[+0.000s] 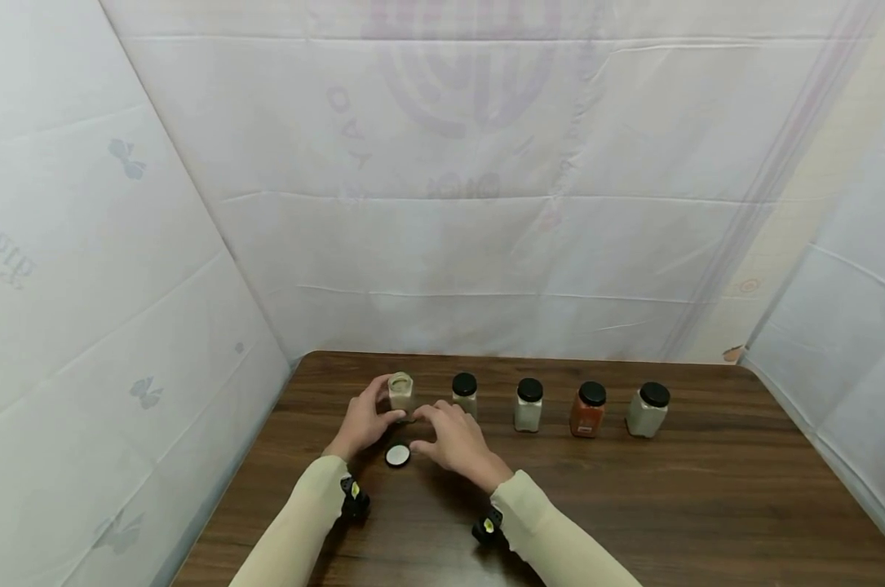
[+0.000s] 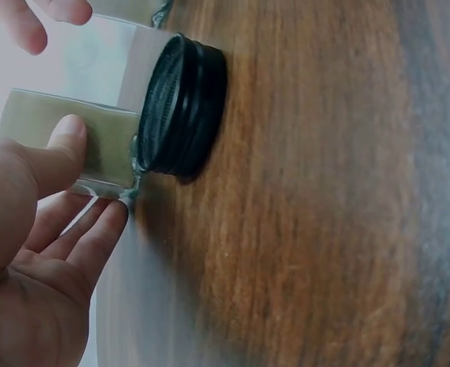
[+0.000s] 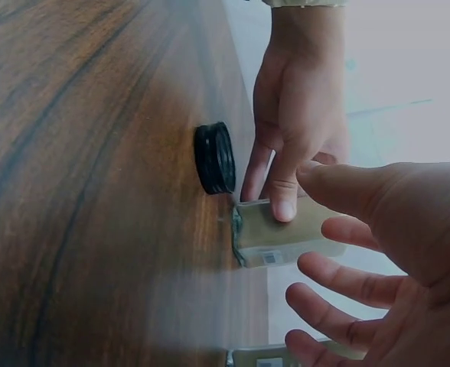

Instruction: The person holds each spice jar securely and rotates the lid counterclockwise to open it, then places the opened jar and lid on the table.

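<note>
Well, nearest to us on the wooden table (image 1: 420, 538) lies the black lid (image 1: 397, 455), flat, white inside facing up, between our two hands. Our right hand (image 1: 453, 440) seems the closer one: in the head view its thumb tip shows just beside the lid's right edge, though we cannot tell whether they touch. That hand's fingers are spread and softly bent, holding nothing. Our left hand (image 1: 365, 420) grips the open jar (image 1: 401, 393), thumb on the face toward us, fingers round the other side. The jar stands upright just beyond the lid, long axis vertical, mouth up, and ahead and to the left of the right fingers. Off to the right, well apart from the lid, stand a greenish jar (image 1: 465, 385), a pale jar (image 1: 528, 414), a red jar (image 1: 587, 416) and another whitish jar (image 1: 645, 417), all capped. Behind everything hangs a white cloth (image 1: 442, 244).
</note>
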A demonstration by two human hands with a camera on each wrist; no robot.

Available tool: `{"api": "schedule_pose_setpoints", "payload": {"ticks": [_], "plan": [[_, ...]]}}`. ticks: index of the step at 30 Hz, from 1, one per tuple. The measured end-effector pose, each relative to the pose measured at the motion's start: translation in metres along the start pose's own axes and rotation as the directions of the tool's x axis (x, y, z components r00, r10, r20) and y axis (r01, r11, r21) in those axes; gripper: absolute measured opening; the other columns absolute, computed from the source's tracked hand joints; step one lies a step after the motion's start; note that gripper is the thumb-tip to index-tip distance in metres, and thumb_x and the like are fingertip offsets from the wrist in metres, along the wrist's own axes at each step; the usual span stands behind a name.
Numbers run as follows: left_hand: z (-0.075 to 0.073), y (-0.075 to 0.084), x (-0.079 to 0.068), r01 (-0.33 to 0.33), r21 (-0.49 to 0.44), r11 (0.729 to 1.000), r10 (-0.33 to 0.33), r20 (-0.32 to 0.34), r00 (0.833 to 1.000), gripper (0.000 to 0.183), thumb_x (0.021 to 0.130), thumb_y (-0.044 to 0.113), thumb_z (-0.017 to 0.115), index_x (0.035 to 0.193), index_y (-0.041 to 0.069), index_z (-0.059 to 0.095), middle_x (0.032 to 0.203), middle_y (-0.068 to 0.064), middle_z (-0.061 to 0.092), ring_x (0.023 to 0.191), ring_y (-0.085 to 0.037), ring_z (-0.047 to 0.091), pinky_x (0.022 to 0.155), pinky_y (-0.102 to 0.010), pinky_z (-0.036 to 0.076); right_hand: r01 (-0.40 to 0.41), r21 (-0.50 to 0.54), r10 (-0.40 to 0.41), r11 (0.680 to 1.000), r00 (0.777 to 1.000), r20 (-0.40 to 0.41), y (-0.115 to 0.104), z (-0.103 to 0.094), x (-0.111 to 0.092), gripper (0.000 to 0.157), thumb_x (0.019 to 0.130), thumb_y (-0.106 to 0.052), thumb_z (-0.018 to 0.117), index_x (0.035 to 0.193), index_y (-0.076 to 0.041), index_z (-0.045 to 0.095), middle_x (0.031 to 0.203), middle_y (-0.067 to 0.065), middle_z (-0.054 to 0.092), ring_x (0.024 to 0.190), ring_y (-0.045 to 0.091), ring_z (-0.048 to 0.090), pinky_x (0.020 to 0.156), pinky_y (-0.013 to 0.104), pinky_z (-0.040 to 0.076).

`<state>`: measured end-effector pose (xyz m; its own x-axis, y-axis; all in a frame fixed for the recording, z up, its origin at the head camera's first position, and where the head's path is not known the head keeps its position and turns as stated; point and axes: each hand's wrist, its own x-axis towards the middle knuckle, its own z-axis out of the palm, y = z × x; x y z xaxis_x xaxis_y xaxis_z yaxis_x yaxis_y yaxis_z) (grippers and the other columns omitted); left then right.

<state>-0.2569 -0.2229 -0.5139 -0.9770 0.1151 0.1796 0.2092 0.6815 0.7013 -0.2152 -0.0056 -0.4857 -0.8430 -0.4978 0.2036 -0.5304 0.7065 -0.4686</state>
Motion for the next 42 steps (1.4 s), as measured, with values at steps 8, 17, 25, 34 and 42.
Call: {"api": "schedule_pose_setpoints", "payload": {"ticks": [8, 17, 25, 34, 42], "plan": [[-0.001, -0.001, -0.002, -0.006, -0.110, 0.994, 0.007, 0.011, 1.000, 0.077, 0.089, 0.007, 0.080, 0.154, 0.005, 0.039, 0.142, -0.021, 0.059, 0.125, -0.038, 0.062, 0.096, -0.044, 0.056, 0.003, 0.001, -0.003, 1.000, 0.999, -0.037, 0.004, -0.008, -0.002, 0.043, 0.094, -0.036, 0.077, 0.131, -0.017, 0.068, 0.112, 0.005, 0.065, 0.095, 0.019, 0.062, 0.071, 0.036, 0.052], [-0.006, 0.002, -0.005, -0.025, -0.132, 0.991, 0.024, -0.013, 1.000, 0.076, 0.088, 0.016, 0.083, 0.152, 0.004, 0.043, 0.137, -0.024, 0.061, 0.119, -0.039, 0.065, 0.091, -0.043, 0.058, -0.006, 0.020, 0.008, 1.000, 0.997, -0.073, 0.008, -0.014, -0.005, 0.044, 0.093, -0.037, 0.078, 0.131, -0.018, 0.068, 0.113, 0.006, 0.066, 0.096, 0.019, 0.063, 0.074, 0.040, 0.052], [-0.009, 0.006, -0.011, 0.001, -0.148, 0.989, -0.005, -0.026, 1.000, 0.074, 0.089, 0.023, 0.083, 0.151, 0.008, 0.045, 0.136, -0.022, 0.062, 0.116, -0.037, 0.066, 0.088, -0.047, 0.059, -0.029, 0.024, 0.031, 0.999, 0.997, -0.075, 0.006, -0.017, -0.007, 0.043, 0.093, -0.036, 0.078, 0.131, -0.020, 0.067, 0.116, 0.006, 0.065, 0.097, 0.019, 0.062, 0.075, 0.039, 0.052], [-0.010, 0.005, -0.016, 0.016, -0.147, 0.989, -0.021, -0.038, 0.999, 0.074, 0.089, 0.023, 0.083, 0.152, 0.008, 0.045, 0.139, -0.020, 0.061, 0.117, -0.036, 0.066, 0.092, -0.051, 0.056, -0.030, 0.008, 0.031, 1.000, 0.996, -0.084, 0.006, -0.019, -0.009, 0.043, 0.093, -0.039, 0.077, 0.131, -0.021, 0.068, 0.113, 0.002, 0.064, 0.097, 0.018, 0.063, 0.072, 0.035, 0.053], [-0.012, 0.003, -0.021, -0.001, -0.149, 0.989, -0.007, -0.053, 0.999, 0.074, 0.090, 0.026, 0.083, 0.151, 0.008, 0.045, 0.142, -0.020, 0.059, 0.117, -0.035, 0.066, 0.086, -0.045, 0.060, -0.022, 0.007, 0.022, 1.000, 0.994, -0.103, 0.008, -0.024, -0.014, 0.040, 0.092, -0.035, 0.079, 0.128, -0.021, 0.068, 0.108, -0.001, 0.063, 0.093, 0.017, 0.062, 0.068, 0.033, 0.052]]}}
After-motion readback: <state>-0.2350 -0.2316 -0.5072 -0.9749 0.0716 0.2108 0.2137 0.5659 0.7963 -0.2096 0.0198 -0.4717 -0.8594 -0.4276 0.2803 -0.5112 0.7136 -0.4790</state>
